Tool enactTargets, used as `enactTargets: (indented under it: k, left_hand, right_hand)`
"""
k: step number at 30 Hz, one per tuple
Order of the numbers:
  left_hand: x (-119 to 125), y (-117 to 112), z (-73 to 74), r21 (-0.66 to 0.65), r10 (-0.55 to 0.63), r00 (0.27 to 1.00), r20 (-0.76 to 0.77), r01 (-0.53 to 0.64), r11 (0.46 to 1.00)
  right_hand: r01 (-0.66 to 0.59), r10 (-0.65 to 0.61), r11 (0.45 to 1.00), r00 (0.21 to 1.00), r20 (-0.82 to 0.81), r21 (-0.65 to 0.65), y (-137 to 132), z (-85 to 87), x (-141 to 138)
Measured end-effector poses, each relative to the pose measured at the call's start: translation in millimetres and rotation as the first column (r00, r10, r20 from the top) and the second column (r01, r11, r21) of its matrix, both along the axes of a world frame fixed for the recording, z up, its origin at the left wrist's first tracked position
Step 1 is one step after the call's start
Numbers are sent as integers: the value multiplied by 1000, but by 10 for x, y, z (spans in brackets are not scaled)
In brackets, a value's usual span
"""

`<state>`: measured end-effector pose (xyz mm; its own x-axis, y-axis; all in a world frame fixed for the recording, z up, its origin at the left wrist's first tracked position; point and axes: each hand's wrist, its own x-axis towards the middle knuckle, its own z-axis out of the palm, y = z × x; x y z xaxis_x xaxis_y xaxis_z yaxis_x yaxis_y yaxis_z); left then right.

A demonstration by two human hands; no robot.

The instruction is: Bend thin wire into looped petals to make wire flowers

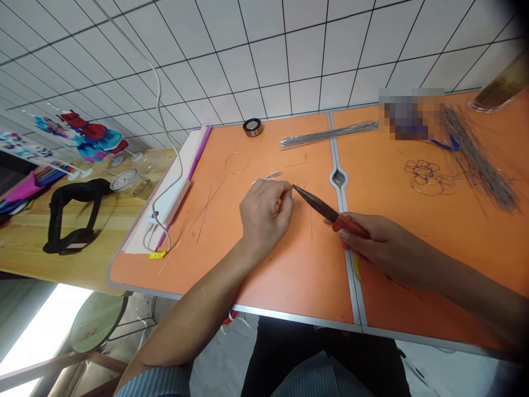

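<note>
Red-handled needle-nose pliers (317,204) are gripped in my right hand (382,240), their jaws pointing left. My left hand (264,215) is closed in a pinch right at the plier tips. A thin wire (305,183) curves out beside the tips, and my left fingers hide most of what they pinch. Just beyond my left hand lie short cut wires (270,177). A wire ring (237,162) rests flat farther left, near two long crossed wires (205,208). A bundle of straight wires (330,135) lies at the back across the table's seam.
The orange folding table (289,281) has a metal seam and stands against a tiled wall. A roll of tape (252,127) sits at the back. On the left is a power strip (171,201) with a white cable. Bent wire shapes (430,177) and a second wire bundle (481,160) lie right.
</note>
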<state>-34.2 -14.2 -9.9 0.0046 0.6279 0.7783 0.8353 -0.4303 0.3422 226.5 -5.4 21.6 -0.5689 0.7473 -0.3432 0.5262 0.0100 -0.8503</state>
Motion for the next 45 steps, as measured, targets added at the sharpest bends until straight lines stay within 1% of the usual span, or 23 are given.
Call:
enactTargets:
  k: [4,6,9,15,23,26,32,39,45]
  left_hand:
    - [-4,-1,25,-42,20,998,55,-18,999]
    - [-3,0,27,-55,32,998,58,-29,998]
    - [4,1,24,-50,32,998,61,-29,998]
    - [15,-2,10,-36,42,998,44,-40,999]
    - [18,9,-31,-69,100,995,8,-100,993]
    - [22,13,-44,-55,105,994,-4,-105,993]
    - [29,25,-73,-30,129,991,-41,-130,991]
    - [28,42,-105,-4,143,986,-80,-144,990]
    - [32,56,-128,0,180,978,-106,-181,983]
  right_hand:
    - [-30,28,997,999,31,77,27,14,-9]
    - [-35,31,996,998,48,80,33,24,-11]
    - [-33,28,996,998,65,79,29,32,-12]
    - [-43,29,984,996,82,171,18,13,-26]
    - [-57,43,985,995,86,161,-2,6,-46]
    - [-63,48,985,994,99,160,-18,2,-62]
    - [-35,8,982,990,142,184,-29,-20,-106]
    - [-18,-22,983,976,218,180,-41,-24,-140]
    - [-13,-37,978,972,231,208,-39,-19,-171]
